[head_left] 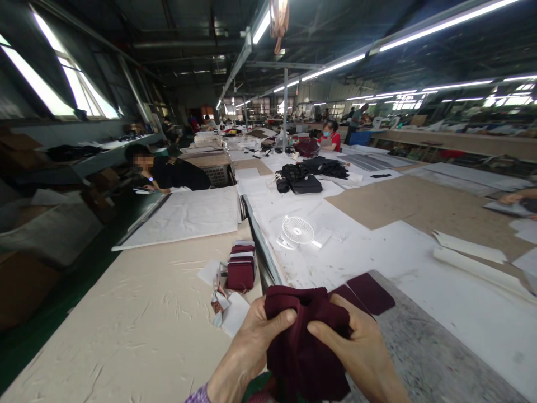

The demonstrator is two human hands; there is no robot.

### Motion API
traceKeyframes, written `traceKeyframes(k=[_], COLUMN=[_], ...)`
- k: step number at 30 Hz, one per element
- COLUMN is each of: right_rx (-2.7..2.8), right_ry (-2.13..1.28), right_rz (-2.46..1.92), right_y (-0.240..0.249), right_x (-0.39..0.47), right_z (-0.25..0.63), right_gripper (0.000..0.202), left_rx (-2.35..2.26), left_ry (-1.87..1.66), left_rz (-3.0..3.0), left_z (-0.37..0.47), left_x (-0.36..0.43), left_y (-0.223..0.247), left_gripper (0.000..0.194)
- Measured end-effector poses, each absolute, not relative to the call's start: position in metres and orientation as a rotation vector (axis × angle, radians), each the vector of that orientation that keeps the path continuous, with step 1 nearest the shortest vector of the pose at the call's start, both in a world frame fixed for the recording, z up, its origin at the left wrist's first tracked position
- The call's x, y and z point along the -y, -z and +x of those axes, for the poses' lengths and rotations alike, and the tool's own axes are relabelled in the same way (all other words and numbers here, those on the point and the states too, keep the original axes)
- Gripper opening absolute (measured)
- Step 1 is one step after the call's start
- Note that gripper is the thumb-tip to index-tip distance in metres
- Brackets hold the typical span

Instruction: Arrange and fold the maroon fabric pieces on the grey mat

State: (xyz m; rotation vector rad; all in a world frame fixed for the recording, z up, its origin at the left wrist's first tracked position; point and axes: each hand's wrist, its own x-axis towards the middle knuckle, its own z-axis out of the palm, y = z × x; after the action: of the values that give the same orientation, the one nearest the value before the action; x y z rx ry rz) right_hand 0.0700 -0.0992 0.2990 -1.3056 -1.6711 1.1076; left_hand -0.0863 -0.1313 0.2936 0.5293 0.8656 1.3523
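Observation:
Between my two hands is a dark maroon piece of fabric (308,358), bunched at its upper edge and hanging down in folds. My left hand (262,330) grips its left side, thumb on the near face. On the other side my right hand (350,330) pinches the cloth the same way. Whether it is one layer or several I cannot tell. Just beyond my right hand, flat maroon fabric pieces (371,292) lie on the table. A stack of maroon pieces (241,268) with pale layers between them sits to the left, beside crumpled paper scraps (220,302).
A white fan (297,229) lies on the white tabletop (260,218), with dark folded garments (300,178) farther back. Brown paper (398,196) covers the right side. A narrow gap separates the left table (138,302). A person in black (180,172) bends at the left; a hand (520,196) shows far right.

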Motion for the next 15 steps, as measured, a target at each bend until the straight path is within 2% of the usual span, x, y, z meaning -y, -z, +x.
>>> traceKeyframes(k=[5, 8, 11, 13, 15], right_rx=[1.733, 1.694, 1.669, 1.730, 1.764], right_ry=[-1.024, -0.743, -0.340, -0.198, -0.205], right_rz=[-1.259, -1.233, -1.214, -1.208, -1.237], right_y=[-0.290, -0.282, -0.276, -0.274, -0.273], right_x=[0.095, 0.092, 0.090, 0.089, 0.090], right_z=[0.069, 0.068, 0.068, 0.068, 0.067], right_gripper=[0.035, 0.028, 0.052, 0.044, 0.036], left_rx=[-0.909, -0.932, -0.928, -0.918, -0.914], left_ry=[-1.373, -1.414, -1.468, -1.492, -1.499], left_rz=[0.511, 0.516, 0.491, 0.482, 0.491], left_z=[-0.087, -0.084, -0.081, -0.079, -0.078], left_x=[0.130, 0.129, 0.128, 0.128, 0.130], left_y=[-0.289, -0.287, -0.288, -0.289, -0.292], left_gripper=[0.024, 0.024, 0.021, 0.020, 0.018])
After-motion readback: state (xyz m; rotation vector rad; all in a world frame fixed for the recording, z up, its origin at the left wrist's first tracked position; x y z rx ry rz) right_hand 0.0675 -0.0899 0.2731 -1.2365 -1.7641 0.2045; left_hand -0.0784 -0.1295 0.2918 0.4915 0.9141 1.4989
